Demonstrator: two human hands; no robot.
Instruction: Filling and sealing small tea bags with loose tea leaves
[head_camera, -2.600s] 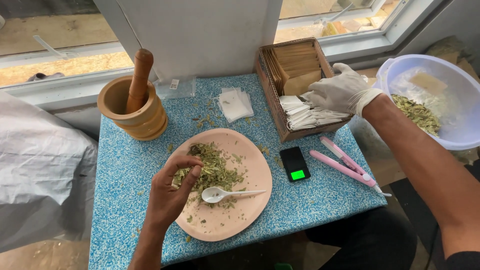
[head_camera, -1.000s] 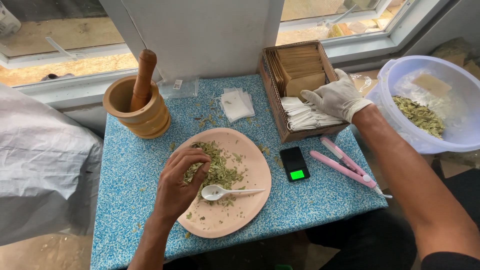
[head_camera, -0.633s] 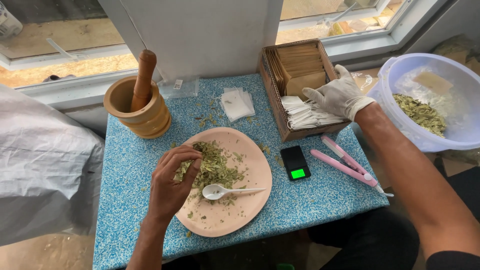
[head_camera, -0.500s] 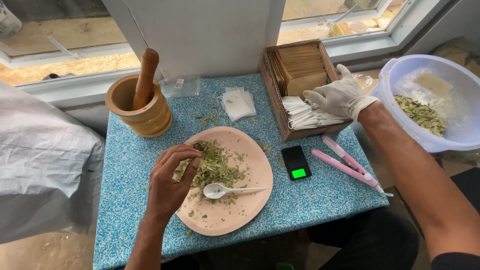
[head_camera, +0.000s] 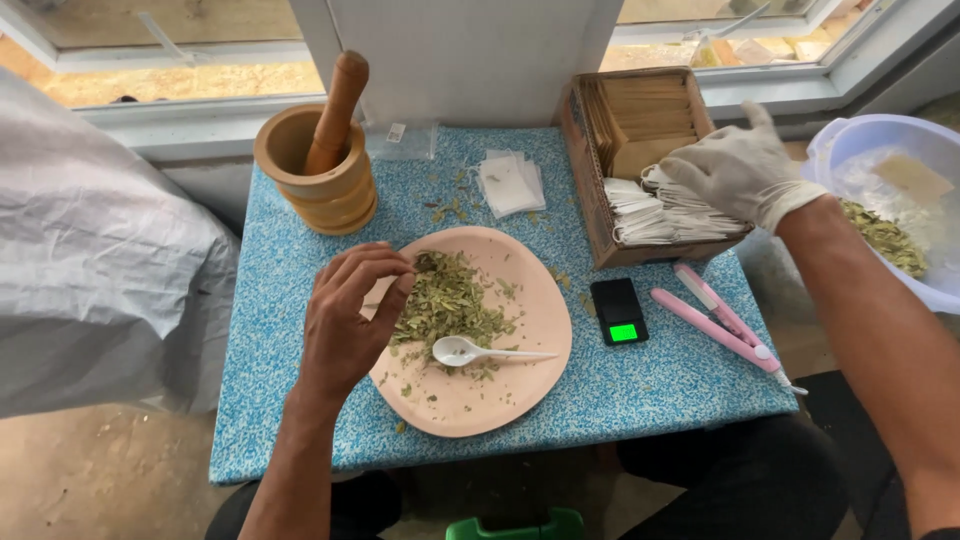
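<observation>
My bare left hand (head_camera: 345, 325) hovers over the left side of a pink plate (head_camera: 480, 415), its fingertips pinched on a few dried green leaves (head_camera: 450, 300) at the edge of the pile. A white plastic spoon (head_camera: 465, 350) lies on the plate beside the leaves. At the far right, my gloved right hand (head_camera: 740, 170) reaches into a cardboard box (head_camera: 585, 200). Its thumb and fingers pinch the top of a row of white sachets (head_camera: 640, 215), with the index finger lifted. Brown envelopes (head_camera: 650, 115) fill the back of the box.
On the blue speckled table (head_camera: 290, 400) stand a wooden mortar (head_camera: 325, 190) with pestle (head_camera: 338, 100), loose white sachets (head_camera: 510, 182), a small black scale (head_camera: 618, 310) and a pink sealer (head_camera: 720, 325). A pale basin (head_camera: 870, 140) with leaves sits off the right edge. Grey sheeting (head_camera: 90, 250) hangs at left.
The view has shifted so everything sits further right. My left hand has lifted slightly with pinched fingers. My right hand stays in the box, its index finger now raised.
</observation>
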